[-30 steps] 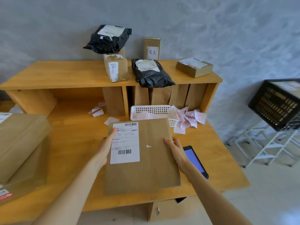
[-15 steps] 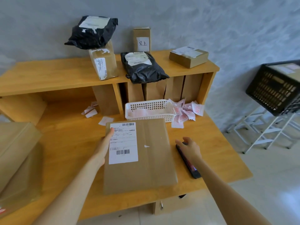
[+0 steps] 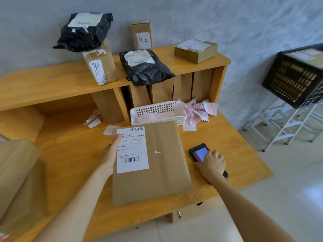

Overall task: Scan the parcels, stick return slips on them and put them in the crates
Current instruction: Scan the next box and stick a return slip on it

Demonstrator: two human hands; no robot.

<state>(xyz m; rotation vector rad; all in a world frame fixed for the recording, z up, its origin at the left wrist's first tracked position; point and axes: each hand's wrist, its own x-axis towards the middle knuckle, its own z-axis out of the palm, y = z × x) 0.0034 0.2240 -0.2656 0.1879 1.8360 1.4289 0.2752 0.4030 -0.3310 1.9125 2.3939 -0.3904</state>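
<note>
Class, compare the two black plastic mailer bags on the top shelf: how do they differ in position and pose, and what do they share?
The left black bag sits raised on top of an upright cardboard box; the right black bag lies directly on the shelf. The left one stays over its box, while the right one overhangs the shelf's front edge. Both are crumpled black plastic with a white label on top.

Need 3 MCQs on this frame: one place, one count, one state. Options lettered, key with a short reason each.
1. Where does the white basket sit?
A. behind the flat parcel
B. on the top shelf
C. on the floor

2. How many black mailer bags are on the shelf?
A. one
B. two
C. four

3. What is the right hand doing?
A. resting on the parcel
B. hanging idle
C. gripping the scanner

Key: 1 A, the basket touches the parcel's far edge. 2 B, one bag on a box, one lying flat. 3 C, fingers curl round the scanner.
</note>
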